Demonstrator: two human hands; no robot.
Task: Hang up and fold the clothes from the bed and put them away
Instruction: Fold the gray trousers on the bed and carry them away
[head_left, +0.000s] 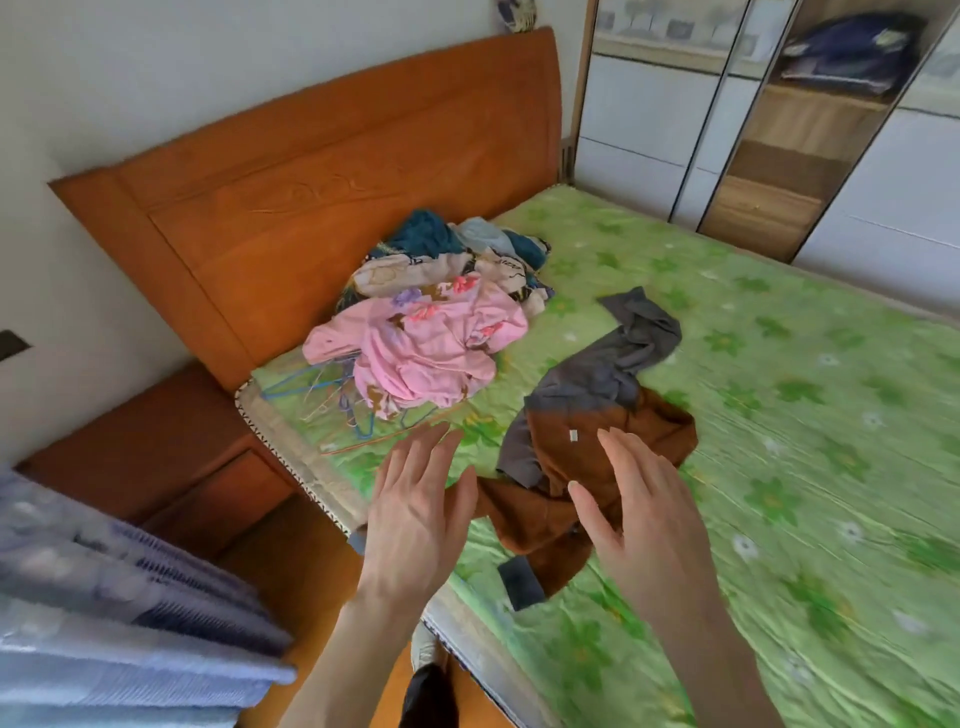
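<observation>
1. Bedroom seen from above by someone standing at the bedside: one bed (779, 415) under a green flowered sheet fills most of the view, with one orange wooden headboard (322, 171) against a pale wall.
2. One wardrobe (810, 130) stands along the far side of the bed. Its white sliding doors leave a gap showing wooden shelves, and one dark blue folded bundle (852, 52) lies on an upper shelf.
3. One low orange nightstand (171, 457) sits left of the bed, just beside the headboard. Blue and white striped cloth (119, 613), blurred, fills the lower left corner; what it is cannot be told.
4. One pile (441, 312) of unfolded clothes lies near the headboard: a pink garment on top, with cream printed, teal and pale blue pieces beneath. How many garments it holds cannot be counted.
5. One brown and grey jacket (582, 431) lies crumpled near the bed's edge, apart from the pile and straight ahead of the hands.
6. Two bare hands hover above the jacket. The left hand (415, 509) has its fingers straight and spread, with nothing in its grip. The right hand (639, 509) is likewise spread and empty, just over the brown cloth; whether it touches cannot be told.
7. A tangle of thin wire hangers (332, 395), blue, white and orange, lies partly under the pile; too overlapped to count.
8. Progress, as a judgement: the task looks barely begun. Nothing on the bed is folded or hung, and the jacket seems first in line.
</observation>
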